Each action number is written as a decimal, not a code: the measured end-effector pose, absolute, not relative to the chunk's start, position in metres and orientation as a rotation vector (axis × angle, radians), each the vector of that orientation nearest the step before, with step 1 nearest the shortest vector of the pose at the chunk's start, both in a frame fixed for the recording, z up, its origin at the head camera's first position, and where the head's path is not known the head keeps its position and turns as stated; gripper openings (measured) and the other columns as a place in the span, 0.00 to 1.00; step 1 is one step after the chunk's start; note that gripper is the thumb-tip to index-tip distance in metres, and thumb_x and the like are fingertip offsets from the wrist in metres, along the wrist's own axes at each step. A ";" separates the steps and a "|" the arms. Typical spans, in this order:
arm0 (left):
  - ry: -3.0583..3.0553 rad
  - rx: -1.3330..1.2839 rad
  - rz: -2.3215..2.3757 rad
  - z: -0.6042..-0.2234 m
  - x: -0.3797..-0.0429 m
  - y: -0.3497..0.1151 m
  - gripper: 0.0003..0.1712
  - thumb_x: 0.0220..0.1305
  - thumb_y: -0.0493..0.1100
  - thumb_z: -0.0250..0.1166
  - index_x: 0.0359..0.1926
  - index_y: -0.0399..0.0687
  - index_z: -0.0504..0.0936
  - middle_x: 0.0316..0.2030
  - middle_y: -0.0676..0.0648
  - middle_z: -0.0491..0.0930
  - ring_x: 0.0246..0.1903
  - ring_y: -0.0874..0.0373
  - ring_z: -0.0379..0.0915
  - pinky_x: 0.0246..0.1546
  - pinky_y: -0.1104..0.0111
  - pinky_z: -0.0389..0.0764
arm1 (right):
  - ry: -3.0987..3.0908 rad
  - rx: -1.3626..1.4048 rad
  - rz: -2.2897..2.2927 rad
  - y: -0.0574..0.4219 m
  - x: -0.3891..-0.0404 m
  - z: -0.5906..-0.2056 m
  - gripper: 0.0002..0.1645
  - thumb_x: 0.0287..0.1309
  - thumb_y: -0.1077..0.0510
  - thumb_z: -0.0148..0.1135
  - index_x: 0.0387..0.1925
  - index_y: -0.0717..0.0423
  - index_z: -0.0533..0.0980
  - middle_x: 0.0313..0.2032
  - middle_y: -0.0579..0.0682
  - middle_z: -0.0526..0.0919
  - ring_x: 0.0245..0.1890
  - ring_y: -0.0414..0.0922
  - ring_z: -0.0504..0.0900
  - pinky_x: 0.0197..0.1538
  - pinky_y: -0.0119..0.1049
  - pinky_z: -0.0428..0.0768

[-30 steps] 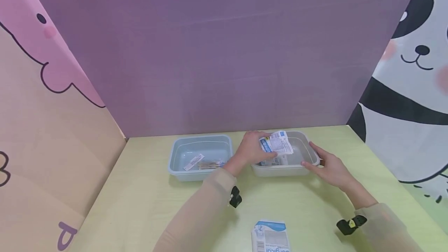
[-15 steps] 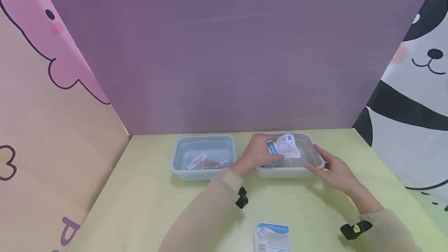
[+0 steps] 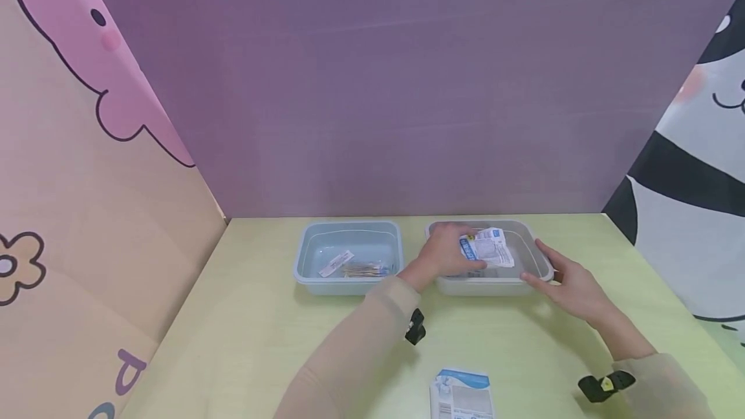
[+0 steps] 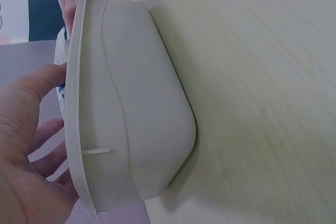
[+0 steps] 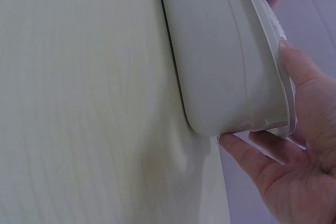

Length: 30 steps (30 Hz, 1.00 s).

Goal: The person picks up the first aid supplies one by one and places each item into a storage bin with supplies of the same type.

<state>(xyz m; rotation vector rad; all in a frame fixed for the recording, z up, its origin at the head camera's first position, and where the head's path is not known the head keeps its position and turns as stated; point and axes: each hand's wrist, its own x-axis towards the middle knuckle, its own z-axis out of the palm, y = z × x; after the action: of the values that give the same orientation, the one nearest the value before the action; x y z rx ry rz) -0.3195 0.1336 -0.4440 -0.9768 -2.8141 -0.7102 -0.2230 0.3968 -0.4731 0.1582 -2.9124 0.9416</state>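
Note:
My left hand (image 3: 445, 251) pinches a small white packet with blue print (image 3: 491, 249) over the inside of a grey plastic container (image 3: 483, 288). The packet hides most of what lies beneath it. On the container's right end, my right hand (image 3: 573, 290) grips the rim, thumb at the front corner and fingers behind. The left wrist view shows the left hand (image 4: 31, 145) at the container's rim, with the packet mostly hidden. In the right wrist view, the thumb of the right hand (image 5: 299, 166) lies on the rim, with fingers against the container's outer wall.
Left of the grey container stands a light blue container (image 3: 343, 286) holding a bundle of thin sticks (image 3: 363, 269) and a slim white packet (image 3: 336, 264). A blue and white package (image 3: 462, 396) lies at the table's front. A purple panel (image 3: 372, 96) rises behind.
The left hand and its packet have moved slightly right and lower over the grey container, covering another packet seen inside earlier. The right hand stays on the rim. The head view has shifted.

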 end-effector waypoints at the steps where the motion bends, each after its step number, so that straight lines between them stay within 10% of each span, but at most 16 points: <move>1: -2.818 -0.976 -0.710 -0.444 -0.319 0.134 0.39 0.57 0.61 0.80 0.68 0.58 0.83 0.64 0.58 0.85 0.65 0.62 0.78 0.74 0.67 0.66 | -2.911 0.159 0.943 0.397 -0.223 -0.473 0.56 0.72 0.42 0.67 0.83 0.65 0.50 0.74 0.80 0.63 0.63 0.78 0.77 0.57 0.65 0.84; 30: -2.910 -0.923 -0.632 -0.443 -0.317 0.147 0.38 0.58 0.63 0.79 0.68 0.59 0.83 0.66 0.56 0.83 0.64 0.60 0.77 0.65 0.67 0.77 | -2.874 0.162 0.959 0.393 -0.219 -0.471 0.54 0.72 0.44 0.68 0.83 0.65 0.53 0.75 0.78 0.64 0.62 0.76 0.80 0.60 0.64 0.82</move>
<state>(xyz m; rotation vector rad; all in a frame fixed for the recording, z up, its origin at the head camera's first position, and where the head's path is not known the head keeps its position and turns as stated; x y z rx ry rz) -0.3175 0.1467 -0.4427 -0.9229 -2.9104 -0.6318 -0.2192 0.3933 -0.4714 0.1620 -2.8736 0.9591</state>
